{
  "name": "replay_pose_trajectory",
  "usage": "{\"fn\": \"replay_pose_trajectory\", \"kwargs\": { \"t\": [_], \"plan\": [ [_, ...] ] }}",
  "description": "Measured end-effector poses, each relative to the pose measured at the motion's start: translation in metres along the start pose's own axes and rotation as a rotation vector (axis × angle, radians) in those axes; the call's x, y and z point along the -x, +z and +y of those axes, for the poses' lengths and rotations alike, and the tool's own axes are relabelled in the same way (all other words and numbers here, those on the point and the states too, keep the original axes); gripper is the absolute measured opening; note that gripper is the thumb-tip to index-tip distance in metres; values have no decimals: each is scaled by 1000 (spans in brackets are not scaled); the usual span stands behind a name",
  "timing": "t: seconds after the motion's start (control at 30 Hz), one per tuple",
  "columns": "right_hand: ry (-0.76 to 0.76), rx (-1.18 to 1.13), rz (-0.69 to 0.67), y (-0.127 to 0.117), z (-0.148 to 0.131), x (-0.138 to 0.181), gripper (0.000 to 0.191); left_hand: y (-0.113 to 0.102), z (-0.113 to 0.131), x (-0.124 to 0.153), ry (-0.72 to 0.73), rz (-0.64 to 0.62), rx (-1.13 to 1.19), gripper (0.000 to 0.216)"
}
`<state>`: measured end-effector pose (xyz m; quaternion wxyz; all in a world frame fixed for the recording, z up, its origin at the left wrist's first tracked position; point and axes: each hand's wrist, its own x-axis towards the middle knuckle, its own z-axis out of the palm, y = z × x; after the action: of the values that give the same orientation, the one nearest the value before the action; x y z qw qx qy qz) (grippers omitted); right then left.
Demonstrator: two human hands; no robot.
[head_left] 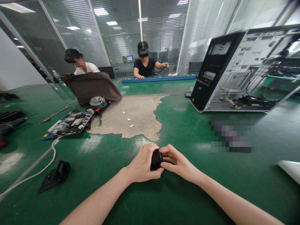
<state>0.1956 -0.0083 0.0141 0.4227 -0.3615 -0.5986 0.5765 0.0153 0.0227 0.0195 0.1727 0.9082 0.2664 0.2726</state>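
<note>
Both my hands meet over the green tabletop, low in the middle of the head view. A small black part with a stepped, round end [156, 160] is between them; its exact kind I cannot make out. My left hand [143, 165] wraps around its left side, thumb below and fingers over the top. From the right, my right hand [174, 159] grips the round end with thumb and fingertips. My fingers cover much of the part. Farther left lies a black plastic bracket with a round opening [61, 172], apart from my hands.
A circuit board [75, 122] and a white cable [52, 153] lie left. Ahead is a worn bare patch [140, 114] with white scraps. An open computer tower [208, 72] stands right, near a pixelated object [231, 137]. Two people sit across, behind a blue bar [159, 78].
</note>
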Motion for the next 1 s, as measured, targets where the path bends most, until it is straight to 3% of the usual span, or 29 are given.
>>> {"fn": "replay_pose_trajectory", "kwargs": {
  "t": [0.23, 0.57, 0.77, 1.0],
  "plan": [
    [7, 26, 65, 2, 0, -2, 22, -1, -1, -1, 23, -7, -18, 67],
    [-75, 114, 11, 0, -1, -1, 26, 8, -4, -2, -17, 47, -38, 63],
    [-70, 114, 76, -1, 3, -3, 15, 9, -5, -2, -36, 55, -46, 65],
    [-6, 138, 77, 1, 2, -4, 25, 8, -5, -2, -58, 36, -47, 64]
  ]
}}
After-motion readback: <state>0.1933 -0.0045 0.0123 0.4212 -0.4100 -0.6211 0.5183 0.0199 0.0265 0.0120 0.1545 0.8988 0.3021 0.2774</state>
